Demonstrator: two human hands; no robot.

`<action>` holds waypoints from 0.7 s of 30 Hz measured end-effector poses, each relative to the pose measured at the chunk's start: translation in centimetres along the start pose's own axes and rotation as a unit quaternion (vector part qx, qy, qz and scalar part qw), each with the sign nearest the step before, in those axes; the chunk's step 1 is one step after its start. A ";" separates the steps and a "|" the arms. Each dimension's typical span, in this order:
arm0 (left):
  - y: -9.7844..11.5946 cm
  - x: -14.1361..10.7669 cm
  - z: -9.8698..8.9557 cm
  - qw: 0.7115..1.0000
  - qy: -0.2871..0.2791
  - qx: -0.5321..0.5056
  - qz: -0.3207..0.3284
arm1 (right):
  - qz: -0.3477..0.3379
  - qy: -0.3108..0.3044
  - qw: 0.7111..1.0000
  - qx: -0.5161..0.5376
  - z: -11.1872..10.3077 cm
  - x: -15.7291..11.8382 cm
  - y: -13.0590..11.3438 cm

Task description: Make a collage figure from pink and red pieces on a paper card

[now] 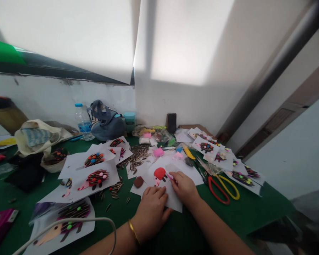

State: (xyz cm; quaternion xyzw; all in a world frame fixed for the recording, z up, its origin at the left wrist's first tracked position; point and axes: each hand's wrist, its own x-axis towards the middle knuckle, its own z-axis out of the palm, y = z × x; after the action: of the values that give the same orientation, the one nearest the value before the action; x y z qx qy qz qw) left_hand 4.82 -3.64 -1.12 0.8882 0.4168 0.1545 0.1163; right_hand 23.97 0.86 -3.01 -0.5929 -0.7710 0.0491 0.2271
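A white sheet [175, 202] lies in front of me, bearing a clay figure with a round red body [160, 173], a pink face and dark feet. My left hand [153, 203] rests on the sheet just below the figure, its fingers close together and pressed down on the paper, with a gold bangle at the wrist. On the figure's right side, my right hand [181, 186] pinches a thin pinkish tool at its fingertips, touching the paper by the dark feet. A brown clay lump [138, 182] sits left of the sheet.
Red-handled scissors [218, 191] and yellow-handled scissors [230, 187] lie right of my hands. Sunflower seeds [137, 158] are scattered behind. Finished hedgehog pictures [98, 180] spread left and right. A water bottle [83, 122] and blue bag [107, 122] stand by the wall. A cable crosses the lower left.
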 end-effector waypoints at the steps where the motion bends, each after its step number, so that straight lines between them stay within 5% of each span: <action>1: 0.0 0.0 0.0 1.000 0.001 0.000 0.000 | -0.005 0.003 1.000 0.004 -0.4 0.0 0.2; 7: 0.1 0.0 -0.3 1.000 0.003 0.008 0.002 | -0.019 0.026 0.999 -0.031 -1.7 0.0 0.2; 21: 0.2 0.0 -0.2 1.000 0.012 0.005 -0.005 | -0.050 0.018 0.997 -0.062 -1.0 0.2 -0.8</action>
State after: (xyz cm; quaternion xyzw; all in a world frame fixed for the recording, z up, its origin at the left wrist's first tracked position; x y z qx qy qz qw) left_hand 4.88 -3.75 -0.84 0.8848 0.4235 0.1619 0.1074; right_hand 23.60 0.62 -1.73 -0.5669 -0.7973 -0.0204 0.2060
